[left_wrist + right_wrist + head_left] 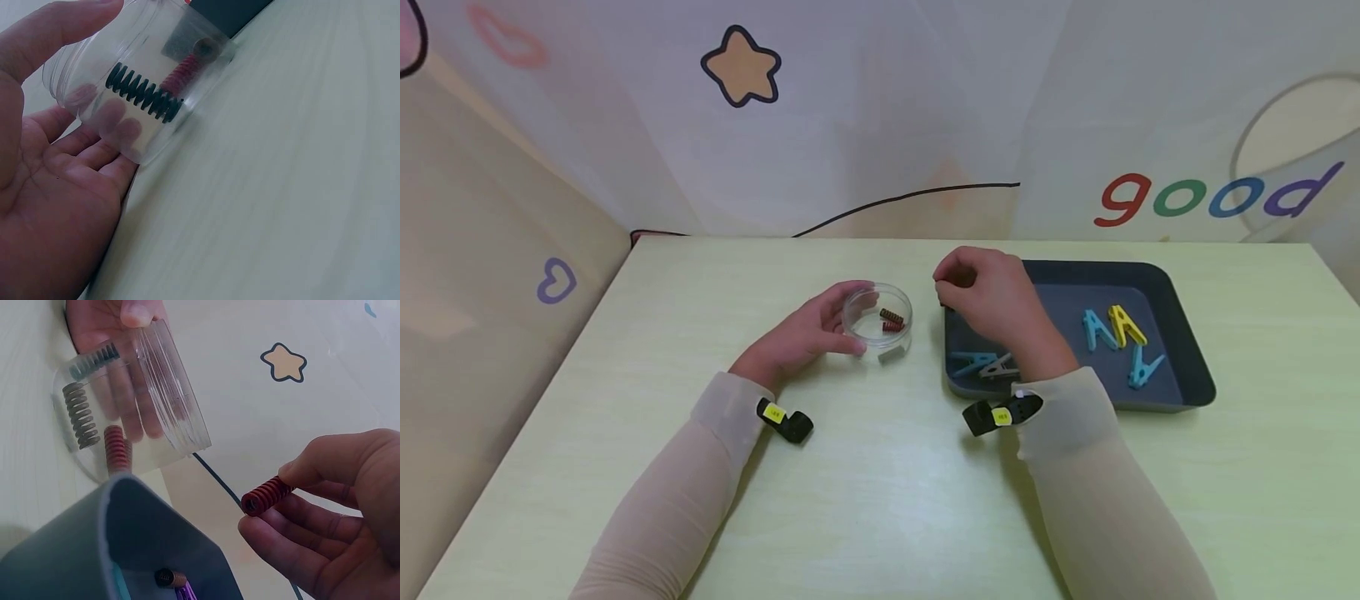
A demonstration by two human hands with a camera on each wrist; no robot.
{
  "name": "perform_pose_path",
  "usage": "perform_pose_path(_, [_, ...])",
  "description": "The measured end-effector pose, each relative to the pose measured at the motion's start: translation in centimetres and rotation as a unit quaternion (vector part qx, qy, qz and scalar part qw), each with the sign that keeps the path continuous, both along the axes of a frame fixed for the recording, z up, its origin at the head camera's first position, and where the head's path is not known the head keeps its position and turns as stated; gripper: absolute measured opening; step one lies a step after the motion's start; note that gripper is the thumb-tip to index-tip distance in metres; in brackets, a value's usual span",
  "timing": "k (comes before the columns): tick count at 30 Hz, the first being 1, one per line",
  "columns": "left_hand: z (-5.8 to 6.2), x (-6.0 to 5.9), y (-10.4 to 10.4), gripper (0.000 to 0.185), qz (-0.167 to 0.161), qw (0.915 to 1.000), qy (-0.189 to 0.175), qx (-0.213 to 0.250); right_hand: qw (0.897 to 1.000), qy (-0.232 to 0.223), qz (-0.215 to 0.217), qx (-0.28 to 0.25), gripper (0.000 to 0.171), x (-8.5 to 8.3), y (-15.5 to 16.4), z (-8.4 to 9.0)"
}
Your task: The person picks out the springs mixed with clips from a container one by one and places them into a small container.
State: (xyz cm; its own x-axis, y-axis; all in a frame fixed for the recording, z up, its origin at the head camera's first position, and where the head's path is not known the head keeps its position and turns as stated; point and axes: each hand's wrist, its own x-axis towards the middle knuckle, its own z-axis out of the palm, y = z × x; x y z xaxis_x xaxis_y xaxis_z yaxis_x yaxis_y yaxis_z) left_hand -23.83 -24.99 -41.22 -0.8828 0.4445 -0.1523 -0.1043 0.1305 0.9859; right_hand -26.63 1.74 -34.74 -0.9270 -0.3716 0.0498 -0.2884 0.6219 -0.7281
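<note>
Two springs (891, 320) in dish (859, 329) left fingers (835, 321) cup; right fingers (300, 512) pinch one red spring (267, 495)

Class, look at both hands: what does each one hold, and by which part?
The right hand pinches a red spring by one end, between thumb and fingers. The left hand grips the clear round container by its side wall.

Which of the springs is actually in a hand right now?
The red spring, pinched by the right hand above the tray's corner. The dark spring and the other red spring lie loose in the clear dish that the left hand holds.
</note>
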Motion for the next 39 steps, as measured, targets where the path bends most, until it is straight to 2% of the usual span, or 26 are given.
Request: perform_pose_path(39, [0.12, 0.01, -0.03, 0.077, 0.000, 1.0000, 0.000, -0.002, 0.998, 0.044, 0.018, -0.041, 0.013, 0.65, -1.01, -0.01])
